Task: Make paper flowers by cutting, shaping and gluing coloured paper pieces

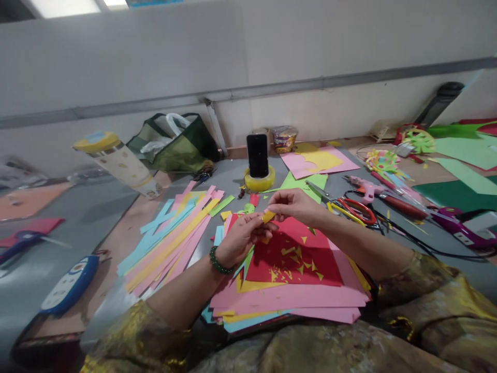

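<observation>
A small piece of yellow paper (267,216) is pinched between the fingers of my left hand (248,231), which wears a dark green bead bracelet. My right hand (294,206) meets it from the right, thumb and forefinger closed on the same piece. Both hands are above a red sheet (287,259) scattered with several yellow paper scraps (298,254). Under that sheet lies a stack of pink paper (279,300) with yellow and blue sheets. Part of the yellow piece is hidden by my fingers.
Coloured paper strips (178,238) fan out at the left. Scissors (349,207) and a pink glue gun (368,189) lie at the right, with a purple glue gun (462,228) beyond. A phone (258,155) stands upright behind my hands. A patterned tumbler (120,166) stands back left.
</observation>
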A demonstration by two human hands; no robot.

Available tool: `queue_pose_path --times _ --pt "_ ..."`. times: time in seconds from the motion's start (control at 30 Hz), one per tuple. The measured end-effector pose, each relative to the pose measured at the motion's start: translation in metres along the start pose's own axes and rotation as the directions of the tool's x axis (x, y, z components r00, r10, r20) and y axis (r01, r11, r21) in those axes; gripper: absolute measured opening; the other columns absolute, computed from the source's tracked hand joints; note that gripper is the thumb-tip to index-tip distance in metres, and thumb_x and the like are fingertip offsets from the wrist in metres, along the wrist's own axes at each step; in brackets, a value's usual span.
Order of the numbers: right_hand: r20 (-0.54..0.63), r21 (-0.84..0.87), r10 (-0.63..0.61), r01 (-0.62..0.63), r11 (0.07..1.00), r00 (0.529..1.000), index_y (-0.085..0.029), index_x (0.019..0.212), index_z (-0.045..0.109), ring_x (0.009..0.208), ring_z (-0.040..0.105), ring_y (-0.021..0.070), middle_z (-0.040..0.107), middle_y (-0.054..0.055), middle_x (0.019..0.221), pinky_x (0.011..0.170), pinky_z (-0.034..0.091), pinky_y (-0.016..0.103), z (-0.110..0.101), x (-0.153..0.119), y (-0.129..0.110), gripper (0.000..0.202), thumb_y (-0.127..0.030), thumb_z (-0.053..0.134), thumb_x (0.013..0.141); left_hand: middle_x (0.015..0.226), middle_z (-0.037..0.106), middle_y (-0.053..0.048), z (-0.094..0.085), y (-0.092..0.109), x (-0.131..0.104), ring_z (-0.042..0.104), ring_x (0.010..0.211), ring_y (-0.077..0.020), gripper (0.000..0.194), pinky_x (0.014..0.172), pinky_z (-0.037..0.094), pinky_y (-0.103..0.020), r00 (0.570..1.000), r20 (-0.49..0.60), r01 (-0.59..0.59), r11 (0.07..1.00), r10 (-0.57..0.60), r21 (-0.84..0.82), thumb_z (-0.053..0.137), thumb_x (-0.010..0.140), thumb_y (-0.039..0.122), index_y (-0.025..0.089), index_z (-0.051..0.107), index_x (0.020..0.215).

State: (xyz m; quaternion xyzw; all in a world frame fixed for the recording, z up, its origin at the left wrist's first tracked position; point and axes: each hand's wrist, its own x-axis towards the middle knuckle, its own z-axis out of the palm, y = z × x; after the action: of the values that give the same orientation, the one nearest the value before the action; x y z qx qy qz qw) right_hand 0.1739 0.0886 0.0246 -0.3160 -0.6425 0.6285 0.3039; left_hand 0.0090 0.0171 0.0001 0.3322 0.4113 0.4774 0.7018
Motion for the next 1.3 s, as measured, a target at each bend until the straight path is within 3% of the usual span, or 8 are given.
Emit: queue_pose_path --times 0.37,0.5,0.7,0.9,1.13,1.3 --pt "-0.007 0.011 -0.013 0.013 1.0 1.0 -0.017 0.068 0.065 0.051 0.054 0.0084 0.061 -0.004 0.056 0.052 0.045 0.023 0.002 0.001 0.003 0.018 -0.03 0.077 0.065 0.07 0.073 -0.007 -0.006 -0.002 0.003 0.063 0.058 -0.0116 0.033 0.057 0.05 -0.02 0.997 0.074 -0.012 0.999 0.01 0.03 0.089 0.061 0.035 0.012 0.073 0.078" --pt "-0.006 0.011 -0.032 0.032 0.999 0.999 -0.017 0.068 0.064 0.052 0.053 0.0078 0.06 -0.005 0.056 0.054 0.044 0.023 0.005 0.0 0.0 0.02 -0.032 0.077 0.065 0.068 0.071 -0.004 -0.003 -0.001 0.002 0.06 0.057 -0.0098 0.036 0.057 0.049 -0.02 0.999 0.034 -0.008 1.0 0.008 0.026 0.093 0.055 0.035 0.014 0.072 0.076" --pt "-0.033 0.002 -0.04 0.04 0.999 0.999 -0.018 0.073 0.062 0.055 0.055 0.0092 0.06 -0.005 0.061 0.057 0.046 0.025 0.01 -0.001 0.002 0.027 -0.042 0.074 0.07 0.06 0.067 0.0 -0.002 -0.002 0.004 0.059 0.054 -0.0117 0.039 0.053 0.046 -0.023 0.966 -0.101 -0.219 0.962 0.237 0.165 0.092 0.052 0.039 0.017 0.064 0.066" --pt "-0.098 -0.006 -0.033 0.032 0.999 0.995 -0.02 0.08 0.063 0.066 0.06 0.0119 0.064 -0.005 0.069 0.066 0.049 0.027 0.01 0.002 0.008 0.03 -0.02 0.078 0.054 0.059 0.066 0.001 -0.006 0.0 0.005 0.06 0.058 -0.0125 0.039 0.058 0.047 -0.024 0.897 -0.154 -0.34 0.871 0.414 0.356 0.09 0.057 0.044 0.018 0.062 0.063" --pt "-0.08 0.002 -0.002 0.002 1.0 0.997 -0.02 0.08 0.061 0.061 0.059 0.0116 0.065 -0.005 0.063 0.063 0.046 0.027 0.001 0.005 0.01 0.025 -0.018 0.071 0.057 0.063 0.07 0.0 -0.009 -0.004 0.006 0.062 0.055 -0.0136 0.045 0.056 0.049 -0.026 0.952 -0.17 -0.231 0.961 0.256 0.154 0.094 0.052 0.041 0.019 0.066 0.08" --pt "-0.056 0.004 0.011 -0.011 1.0 0.998 -0.019 0.082 0.061 0.059 0.059 0.0118 0.063 -0.006 0.061 0.061 0.045 0.026 0.0 0.004 0.009 0.027 -0.02 0.075 0.058 0.065 0.068 0.0 -0.007 -0.004 0.006 0.061 0.057 -0.0108 0.045 0.058 0.05 -0.023 0.962 -0.125 -0.223 0.965 0.241 0.14 0.095 0.051 0.046 0.016 0.066 0.07"
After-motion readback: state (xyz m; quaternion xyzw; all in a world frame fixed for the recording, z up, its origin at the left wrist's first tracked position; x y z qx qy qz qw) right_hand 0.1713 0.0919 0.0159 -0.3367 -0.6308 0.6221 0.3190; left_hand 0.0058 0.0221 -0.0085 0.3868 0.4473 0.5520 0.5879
